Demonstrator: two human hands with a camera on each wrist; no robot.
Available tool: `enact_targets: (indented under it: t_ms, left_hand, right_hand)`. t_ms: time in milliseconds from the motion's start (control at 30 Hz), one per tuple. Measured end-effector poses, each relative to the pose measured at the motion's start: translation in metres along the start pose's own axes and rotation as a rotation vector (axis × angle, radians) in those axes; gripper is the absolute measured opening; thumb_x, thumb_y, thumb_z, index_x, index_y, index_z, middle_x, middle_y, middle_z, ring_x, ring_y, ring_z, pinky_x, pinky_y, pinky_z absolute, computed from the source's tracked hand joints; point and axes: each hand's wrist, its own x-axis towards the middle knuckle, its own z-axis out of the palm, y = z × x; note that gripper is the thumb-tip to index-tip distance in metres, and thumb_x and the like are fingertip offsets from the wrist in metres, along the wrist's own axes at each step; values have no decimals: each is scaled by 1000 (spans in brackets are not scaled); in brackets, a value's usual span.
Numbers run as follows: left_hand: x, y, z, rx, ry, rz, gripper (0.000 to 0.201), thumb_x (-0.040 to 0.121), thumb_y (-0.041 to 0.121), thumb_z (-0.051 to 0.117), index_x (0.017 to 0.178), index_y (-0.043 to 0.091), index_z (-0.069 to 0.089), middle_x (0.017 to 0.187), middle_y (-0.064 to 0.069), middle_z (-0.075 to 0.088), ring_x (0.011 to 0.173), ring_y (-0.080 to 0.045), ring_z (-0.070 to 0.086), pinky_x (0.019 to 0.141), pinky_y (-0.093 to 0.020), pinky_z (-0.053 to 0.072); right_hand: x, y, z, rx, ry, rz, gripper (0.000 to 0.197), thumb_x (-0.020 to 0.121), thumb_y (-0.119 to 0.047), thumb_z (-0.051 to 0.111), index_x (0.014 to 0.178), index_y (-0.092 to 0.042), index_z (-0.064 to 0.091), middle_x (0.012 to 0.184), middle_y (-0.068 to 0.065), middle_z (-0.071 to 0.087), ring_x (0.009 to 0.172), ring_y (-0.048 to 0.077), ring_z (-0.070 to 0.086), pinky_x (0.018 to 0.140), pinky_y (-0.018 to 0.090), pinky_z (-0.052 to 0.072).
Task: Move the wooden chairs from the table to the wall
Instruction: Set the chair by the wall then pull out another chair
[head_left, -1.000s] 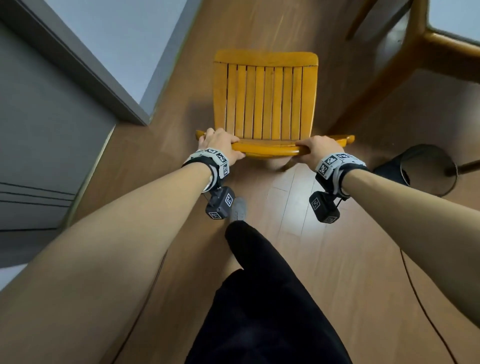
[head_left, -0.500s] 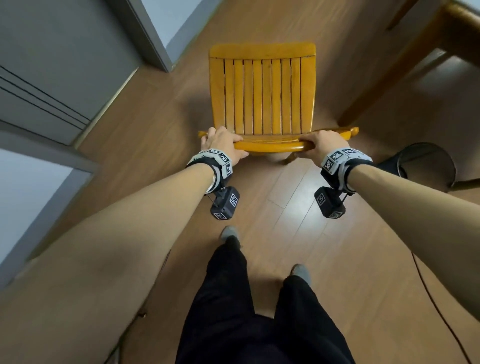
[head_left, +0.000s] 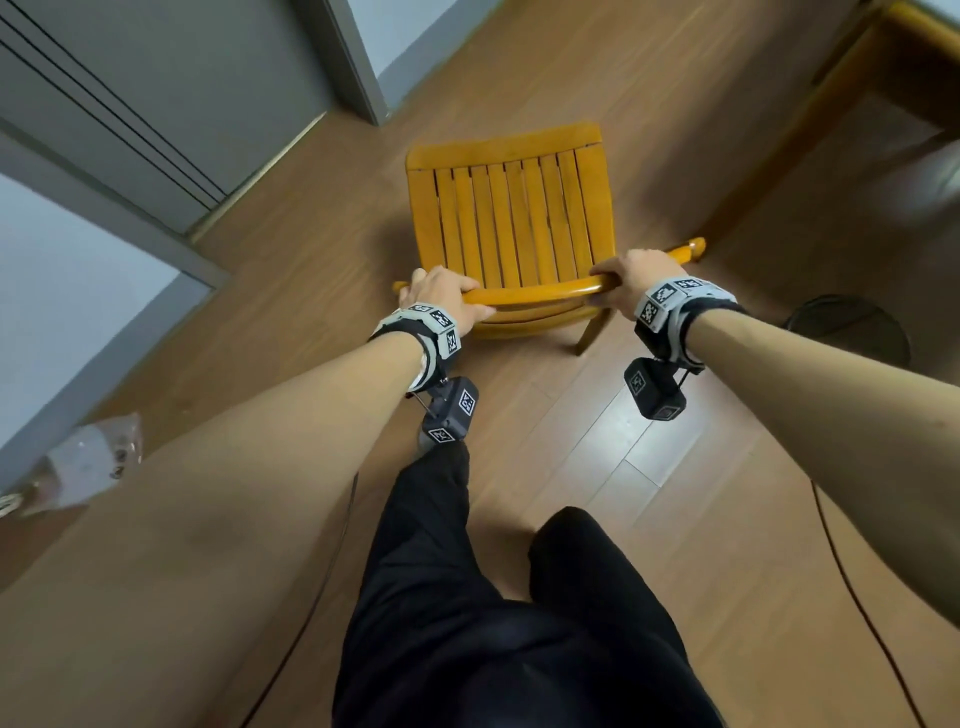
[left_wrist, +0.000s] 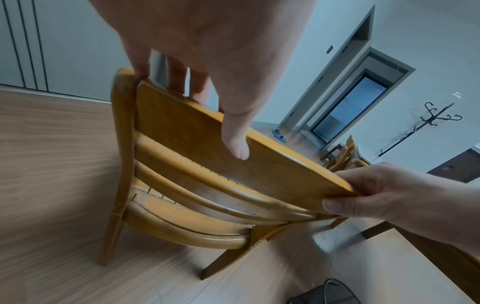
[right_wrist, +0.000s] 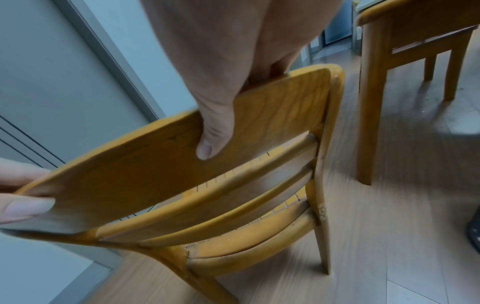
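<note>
The wooden chair (head_left: 511, 223) stands on the wood floor (head_left: 675, 493) near the grey wall (head_left: 171, 88), its slatted seat facing away from the person. The left hand (head_left: 441, 301) and right hand (head_left: 636, 278) each grasp an end of its top backrest rail, thumbs on the near face.

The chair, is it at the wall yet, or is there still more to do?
Not yet. Done: the chair is away from the table, out on the open floor. In hand: the left hand and the right hand both grip its top rail, with the grey wall just ahead. Left: set it against the wall. Another chair waits by the table.
</note>
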Motion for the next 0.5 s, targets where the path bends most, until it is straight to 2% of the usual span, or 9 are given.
enact_targets:
  t_ms: [133,400,500]
  left_hand:
    - [-5,1,1,-20,-4,-27,50,90,52,67,136,34,60,135,-7,47,128,-35,42,108,-48,35]
    - [-5,5,-8,17,-65,-23,52,92,48,65,140,30,58,138,-8,50,130,-33,40,108,-48,34]
    - [-7,14,-14,62,-106,-33,56,93,45,65,144,26,52,143,-9,50,132,-32,42,109,-48,36]
  right_hand:
    - [-1,1,-3,-28,24,-34,38,93,-35,69,128,-21,67,108,8,68,100,29,63,92,41,51]
    - [-2,-5,-6,-63,7,-30,32,94,-36,68,121,-20,68,97,5,65,92,25,59,85,38,50]
    - [-8,-10,-13,-44,-33,-4,35,95,-32,66,126,-16,64,107,7,66,98,26,61,85,37,52]
